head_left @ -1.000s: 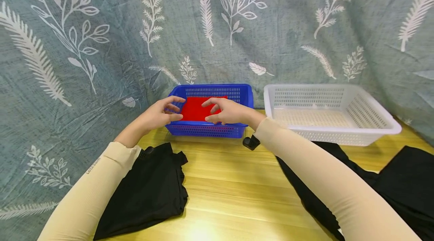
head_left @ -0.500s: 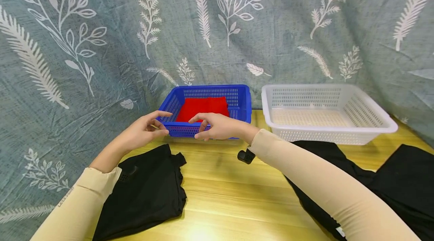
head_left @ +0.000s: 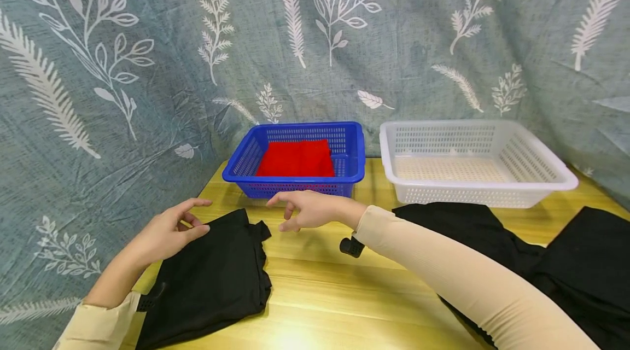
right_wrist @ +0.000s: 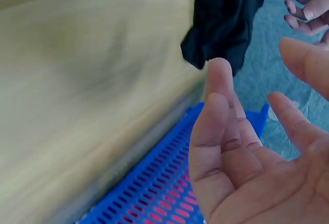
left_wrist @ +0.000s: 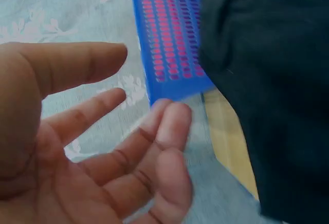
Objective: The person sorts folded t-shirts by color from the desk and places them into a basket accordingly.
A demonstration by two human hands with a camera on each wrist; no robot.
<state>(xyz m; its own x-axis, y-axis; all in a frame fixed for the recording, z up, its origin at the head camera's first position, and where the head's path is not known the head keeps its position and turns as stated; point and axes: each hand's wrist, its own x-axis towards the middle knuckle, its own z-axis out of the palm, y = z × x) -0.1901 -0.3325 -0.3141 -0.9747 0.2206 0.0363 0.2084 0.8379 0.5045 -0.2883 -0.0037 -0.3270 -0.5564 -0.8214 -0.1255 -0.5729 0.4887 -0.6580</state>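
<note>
I see the left hand (head_left: 164, 234) near the black cloth (head_left: 216, 284), fingers relaxed. Right hand (head_left: 312, 210), fingers also loose, is in front of the blue basket (head_left: 295, 180); red cloth (head_left: 295, 158) lies inside. White basket (head_left: 482, 186) beside it, black fabric (head_left: 585, 279) far right, on the bench (head_left: 315, 301).

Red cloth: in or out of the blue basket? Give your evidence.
In: the red cloth lies inside the blue basket in the head view, and both wrist views show red through the basket's holes.

Bright glare low on the tabletop (head_left: 305, 306) — wrist views soft, blurry.
</note>
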